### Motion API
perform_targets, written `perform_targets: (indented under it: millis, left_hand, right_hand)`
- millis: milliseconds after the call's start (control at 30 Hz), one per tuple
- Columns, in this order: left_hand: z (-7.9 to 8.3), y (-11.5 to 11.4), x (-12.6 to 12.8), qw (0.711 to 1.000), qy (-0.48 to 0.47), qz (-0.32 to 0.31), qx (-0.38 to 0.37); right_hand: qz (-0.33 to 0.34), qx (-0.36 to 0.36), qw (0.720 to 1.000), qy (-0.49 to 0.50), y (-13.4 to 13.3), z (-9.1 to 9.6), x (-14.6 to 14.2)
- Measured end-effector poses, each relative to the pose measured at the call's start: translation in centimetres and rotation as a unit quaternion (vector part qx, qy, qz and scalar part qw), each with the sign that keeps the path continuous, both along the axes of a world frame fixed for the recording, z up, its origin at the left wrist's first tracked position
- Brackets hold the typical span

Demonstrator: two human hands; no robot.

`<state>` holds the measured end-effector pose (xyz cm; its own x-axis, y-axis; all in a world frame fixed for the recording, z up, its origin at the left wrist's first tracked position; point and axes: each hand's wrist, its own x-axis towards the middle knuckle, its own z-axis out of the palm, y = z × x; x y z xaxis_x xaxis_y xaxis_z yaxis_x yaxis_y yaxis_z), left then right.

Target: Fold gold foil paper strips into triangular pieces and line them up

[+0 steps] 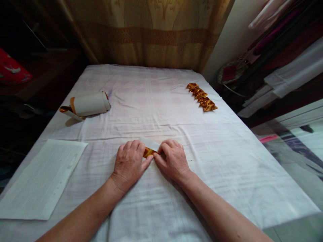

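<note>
Though wrinkly, tablecloth (151,114) beside curtain (161,33).

Strip (148,152), center of frame: shiny amber-gold face, white part above it. Folded pieces (201,96), upper right: metallic gold-orange, bright glints, brown shadows. Roll (88,104), left: off-white outside, orange-gold band near its left end, gold showing at both ends. Sheet (46,174), lower left: white, faint grey lines. Desk cloth (141,101): white, pale lilac plaid. Curtain (161,20), top: golden tan, tree-like motifs, darker reddish-brown patterned band. Red item (11,69), far left: white bird-like motif. Clothes (282,43), upper right: pale pink, purple, dark red, white.
</note>
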<state>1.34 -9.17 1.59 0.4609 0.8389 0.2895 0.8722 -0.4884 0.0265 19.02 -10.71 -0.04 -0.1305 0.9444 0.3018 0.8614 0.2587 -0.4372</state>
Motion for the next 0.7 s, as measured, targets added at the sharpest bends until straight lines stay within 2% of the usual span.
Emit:
perform_targets:
  millis: [433, 700]
  left_hand:
    - [0.01, -0.02, -0.11, 1.000, -0.002, 0.004, -0.011]
    - [0.01, 0.01, -0.04, 1.000, -0.003, 0.010, -0.019]
  right_hand:
    - [0.024, -0.014, 0.997, 0.074, 0.24, -0.53, 0.76]
    - [0.002, -0.016, 1.000, 0.014, -0.06, -0.01, 0.02]
